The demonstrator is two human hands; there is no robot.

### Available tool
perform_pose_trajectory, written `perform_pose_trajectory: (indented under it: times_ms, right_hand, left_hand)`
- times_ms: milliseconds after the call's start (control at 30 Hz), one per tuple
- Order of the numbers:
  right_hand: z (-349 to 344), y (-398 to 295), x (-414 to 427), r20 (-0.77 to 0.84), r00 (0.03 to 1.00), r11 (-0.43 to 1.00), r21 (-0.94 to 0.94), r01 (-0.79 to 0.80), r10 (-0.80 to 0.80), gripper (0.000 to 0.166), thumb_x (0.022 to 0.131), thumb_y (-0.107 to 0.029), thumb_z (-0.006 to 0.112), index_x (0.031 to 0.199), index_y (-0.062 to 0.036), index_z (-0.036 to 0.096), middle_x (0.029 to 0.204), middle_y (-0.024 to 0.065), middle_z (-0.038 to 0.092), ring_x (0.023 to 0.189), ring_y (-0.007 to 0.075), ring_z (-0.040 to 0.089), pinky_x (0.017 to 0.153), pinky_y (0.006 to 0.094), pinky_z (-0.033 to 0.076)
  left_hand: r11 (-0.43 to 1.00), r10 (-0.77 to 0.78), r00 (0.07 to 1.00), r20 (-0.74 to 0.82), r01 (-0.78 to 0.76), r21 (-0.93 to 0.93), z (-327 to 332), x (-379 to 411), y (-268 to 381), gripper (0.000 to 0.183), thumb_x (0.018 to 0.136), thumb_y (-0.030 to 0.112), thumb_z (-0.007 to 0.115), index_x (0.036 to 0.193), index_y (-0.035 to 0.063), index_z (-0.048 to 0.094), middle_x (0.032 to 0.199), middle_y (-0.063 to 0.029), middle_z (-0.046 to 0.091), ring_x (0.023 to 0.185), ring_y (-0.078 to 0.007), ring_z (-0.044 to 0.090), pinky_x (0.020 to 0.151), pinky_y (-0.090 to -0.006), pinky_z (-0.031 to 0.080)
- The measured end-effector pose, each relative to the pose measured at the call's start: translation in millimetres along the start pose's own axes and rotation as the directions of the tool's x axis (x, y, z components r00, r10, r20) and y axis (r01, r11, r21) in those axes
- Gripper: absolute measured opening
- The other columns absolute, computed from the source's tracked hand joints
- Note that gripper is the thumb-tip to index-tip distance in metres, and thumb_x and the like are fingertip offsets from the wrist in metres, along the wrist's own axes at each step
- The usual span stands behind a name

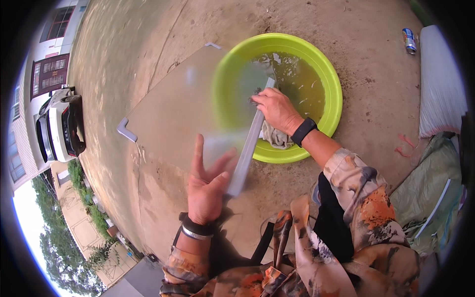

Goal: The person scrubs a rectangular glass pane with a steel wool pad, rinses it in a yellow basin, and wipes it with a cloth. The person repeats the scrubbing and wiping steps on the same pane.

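Note:
A large translucent panel (174, 100) with grey corner pieces slants across the left side of a lime-green basin (336, 100). Along its near side runs a pale grey plastic trim strip (249, 148). My right hand (278, 107) presses a dark wad of steel wool (256, 97) against the strip's upper part. By the strip's lower end, my left hand (206, 185) has its fingers spread; some look blurred, and whether it bears on the panel cannot be told. Murky water (302, 83) fills the basin, where a greyish cloth (276, 135) lies at the near side.
On the concrete ground (371, 92) a drink can (409, 41) lies at upper right. A full white woven sack (441, 81) and a green sheet or sack (426, 185) sit to the right. Far left, a white car (55, 126) is parked before a building.

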State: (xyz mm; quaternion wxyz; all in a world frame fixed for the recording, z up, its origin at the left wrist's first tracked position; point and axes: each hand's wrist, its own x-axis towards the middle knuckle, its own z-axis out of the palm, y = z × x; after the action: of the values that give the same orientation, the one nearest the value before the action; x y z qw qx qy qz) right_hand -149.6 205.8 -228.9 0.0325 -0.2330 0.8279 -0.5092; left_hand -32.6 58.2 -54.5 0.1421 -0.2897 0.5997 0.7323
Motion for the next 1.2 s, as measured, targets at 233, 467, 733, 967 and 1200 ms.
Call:
perform_pose_trajectory:
  times_ms: [233,467,733,967,1200]
  right_hand:
    - [14,-91,-44,-0.065,0.919,0.854,0.346,0.387,-0.390,0.033,0.080,-0.002,0.059,0.113,0.0000,0.063,0.113,0.0170,0.057,0.104,0.0337,0.057,0.092,0.0410,0.047]
    - [0,110,-13,-0.195,0.906,0.826,-0.373,-0.424,0.376,0.014,0.077,-0.001,0.054,0.078,0.0009,0.068,0.095,0.0241,0.061,0.091,0.0421,0.058,0.080,0.0468,0.049]
    - [34,117,-2,-0.334,0.909,0.966,0.016,-0.258,0.249,0.020,0.087,-0.011,0.060,0.103,-0.0039,0.068,0.104,0.0196,0.058,0.095,0.0360,0.058,0.085,0.0416,0.048]
    - [35,31,-27,-0.071,0.988,0.988,0.072,-0.135,0.140,0.025,0.083,-0.006,0.063,0.107,-0.0066,0.067,0.098,0.0144,0.058,0.091,0.0316,0.060,0.082,0.0369,0.050]
    - [19,78,-9,0.115,0.939,0.943,-0.126,-0.309,0.323,0.018,0.081,-0.011,0.062,0.096,-0.0044,0.070,0.097,0.0173,0.061,0.087,0.0357,0.060,0.078,0.0427,0.050]
  left_hand:
    - [0.999,-0.017,0.997,-0.071,0.020,0.043,-15,2,-10,0.087,0.082,-0.014,0.048,0.153,0.0207,0.013,0.135,-0.0313,0.044,0.120,-0.0386,0.054,0.097,-0.0417,0.048]
    - [0.998,-0.054,0.994,-0.093,0.050,-0.039,-9,-1,-2,0.086,0.083,-0.015,0.047,0.153,0.0202,0.012,0.133,-0.0334,0.046,0.116,-0.0379,0.057,0.097,-0.0433,0.049]
    - [0.994,-0.091,0.988,-0.127,0.097,0.044,-7,0,-1,0.079,0.084,-0.011,0.047,0.152,0.0170,0.020,0.131,-0.0346,0.048,0.112,-0.0398,0.059,0.093,-0.0422,0.052]
    - [0.989,-0.142,0.979,-0.149,0.145,0.010,-13,-1,-1,0.074,0.084,-0.011,0.049,0.150,0.0130,0.025,0.130,-0.0349,0.048,0.111,-0.0385,0.060,0.092,-0.0413,0.053]
    - [0.989,-0.145,0.974,-0.174,0.150,0.014,-16,-3,-3,0.073,0.084,-0.012,0.048,0.150,0.0125,0.026,0.130,-0.0345,0.048,0.111,-0.0387,0.060,0.092,-0.0413,0.053]
